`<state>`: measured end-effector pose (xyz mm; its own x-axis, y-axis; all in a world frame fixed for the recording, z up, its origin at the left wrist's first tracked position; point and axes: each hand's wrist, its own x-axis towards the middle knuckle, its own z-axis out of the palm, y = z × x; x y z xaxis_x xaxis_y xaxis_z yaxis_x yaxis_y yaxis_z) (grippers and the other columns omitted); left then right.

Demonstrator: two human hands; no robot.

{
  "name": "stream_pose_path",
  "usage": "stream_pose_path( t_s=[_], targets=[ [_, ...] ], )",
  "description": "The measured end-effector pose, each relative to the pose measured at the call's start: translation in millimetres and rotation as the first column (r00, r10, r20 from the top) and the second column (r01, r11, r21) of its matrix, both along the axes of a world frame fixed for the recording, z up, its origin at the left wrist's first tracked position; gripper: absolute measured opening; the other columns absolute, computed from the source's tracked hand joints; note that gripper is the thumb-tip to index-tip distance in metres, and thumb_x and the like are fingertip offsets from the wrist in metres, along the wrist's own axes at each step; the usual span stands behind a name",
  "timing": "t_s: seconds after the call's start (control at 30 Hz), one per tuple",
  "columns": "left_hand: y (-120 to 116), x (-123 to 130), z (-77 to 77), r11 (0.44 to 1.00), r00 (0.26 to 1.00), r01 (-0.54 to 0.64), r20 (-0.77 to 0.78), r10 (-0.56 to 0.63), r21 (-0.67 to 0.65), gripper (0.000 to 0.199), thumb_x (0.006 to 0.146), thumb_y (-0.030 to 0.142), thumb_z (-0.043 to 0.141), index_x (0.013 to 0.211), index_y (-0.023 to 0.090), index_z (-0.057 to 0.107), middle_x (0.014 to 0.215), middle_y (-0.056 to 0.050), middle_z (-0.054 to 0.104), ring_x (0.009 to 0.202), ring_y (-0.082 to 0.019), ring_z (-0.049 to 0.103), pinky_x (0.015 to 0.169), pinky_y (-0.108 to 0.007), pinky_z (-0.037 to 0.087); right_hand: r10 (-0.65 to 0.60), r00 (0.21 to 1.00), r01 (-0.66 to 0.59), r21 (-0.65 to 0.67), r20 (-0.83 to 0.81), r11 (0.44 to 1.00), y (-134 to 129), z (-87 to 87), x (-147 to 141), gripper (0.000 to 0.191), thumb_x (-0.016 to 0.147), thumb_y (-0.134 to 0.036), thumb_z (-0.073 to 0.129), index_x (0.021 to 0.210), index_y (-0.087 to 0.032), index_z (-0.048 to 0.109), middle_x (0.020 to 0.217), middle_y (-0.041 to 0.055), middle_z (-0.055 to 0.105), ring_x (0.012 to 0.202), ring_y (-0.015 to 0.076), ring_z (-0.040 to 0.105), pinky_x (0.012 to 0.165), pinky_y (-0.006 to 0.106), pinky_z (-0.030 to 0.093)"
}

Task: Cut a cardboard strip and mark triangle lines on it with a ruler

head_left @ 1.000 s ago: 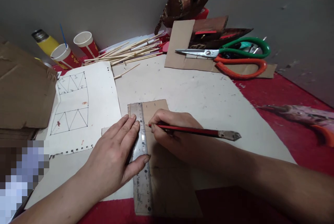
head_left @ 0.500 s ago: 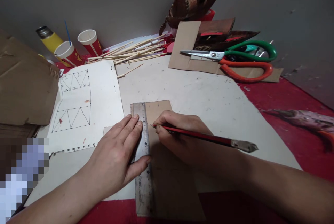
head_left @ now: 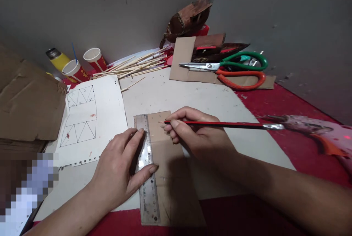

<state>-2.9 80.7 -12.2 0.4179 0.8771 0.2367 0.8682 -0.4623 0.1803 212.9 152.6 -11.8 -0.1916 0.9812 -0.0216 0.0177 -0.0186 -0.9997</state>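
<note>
My left hand (head_left: pixel 117 164) lies over a clear ruler (head_left: pixel 150 199) with fingers and thumb spread, pressing it onto a cardboard strip (head_left: pixel 172 155). The ruler runs lengthwise along the strip's left part. In my right hand (head_left: pixel 199 131) is a red and black pencil (head_left: pixel 220 123), pinched near its sharpened end. Its point is over the far part of the strip, right of the ruler; whether it touches cannot be made out. Small marks show near the strip's far edge. To the left lies a paper (head_left: pixel 110 111) with line drawings of triangles.
Scissors (head_left: pixel 211 66) with green and orange handles rest on an L-shaped cardboard piece (head_left: pixel 178 61). Thin wooden sticks (head_left: pixel 137 68), paper cups (head_left: pixel 95 60) and a yellow bottle (head_left: pixel 59 60) stand at the back. A pink glue gun (head_left: pixel 310 127) is right; a cardboard box (head_left: pixel 27 100) left.
My right hand has shifted the pencil slightly away from the ruler and tilted it flatter. My left hand stays on the ruler. The view has shifted, bringing more of the glue gun into sight.
</note>
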Motion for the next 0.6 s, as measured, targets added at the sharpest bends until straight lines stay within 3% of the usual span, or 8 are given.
stream_pose_path(
  t_s=[0.1, 0.17, 0.4, 0.6],
  targets=[
    [-3, 1, 3.5, 0.999, 0.998, -0.048, -0.035, 0.048, 0.001, 0.074, 0.088, 0.054, 0.064, 0.145, 0.014, 0.039, 0.106, -0.016, 0.065, 0.091, -0.030, 0.065, 0.074, -0.046, 0.058, -0.085, 0.996, 0.086, 0.046, -0.028, 0.995, 4, 0.5, 1, 0.006, 0.083, -0.023, 0.062, 0.080, -0.019, 0.066, 0.076, 0.0032, 0.072, 0.061, 0.0125, 0.060, 0.058, 0.026, 0.049],
    [-5, 3, 6.5, 0.995, 0.995, -0.084, -0.063, 0.081, -0.051, 0.075, 0.087, 0.054, 0.064, 0.146, 0.016, 0.037, 0.099, -0.013, 0.066, 0.080, -0.029, 0.066, 0.067, -0.044, 0.056, -0.101, 0.993, 0.105, 0.060, -0.058, 0.993, 7, 1.2, 3, 0.007, 0.084, -0.023, 0.061, 0.081, -0.018, 0.065, 0.075, 0.0024, 0.071, 0.063, 0.0125, 0.061, 0.061, 0.026, 0.050],
    [-8, 16, 21.7, 0.902, 0.951, -0.308, -0.080, 0.298, -0.302, 0.065, 0.086, 0.046, 0.058, 0.145, 0.023, 0.043, 0.103, -0.009, 0.069, 0.075, -0.026, 0.068, 0.063, -0.038, 0.050, -0.055, 0.995, 0.062, 0.083, -0.088, 0.995, 11, -0.7, 6, 0.007, 0.083, -0.025, 0.059, 0.079, -0.019, 0.061, 0.075, 0.0013, 0.068, 0.067, 0.0130, 0.062, 0.066, 0.028, 0.050],
    [-8, 12, 21.2, 0.790, 0.878, -0.323, 0.147, 0.456, -0.522, 0.058, 0.085, 0.042, 0.063, 0.139, 0.025, 0.050, 0.077, 0.002, 0.060, 0.068, -0.019, 0.058, 0.064, -0.031, 0.043, -0.038, 0.995, 0.042, 0.041, -0.094, 0.998, 12, -4.2, 2, 0.008, 0.082, -0.027, 0.059, 0.080, -0.019, 0.061, 0.074, 0.0015, 0.069, 0.065, 0.0138, 0.061, 0.063, 0.029, 0.048]
  ],
)
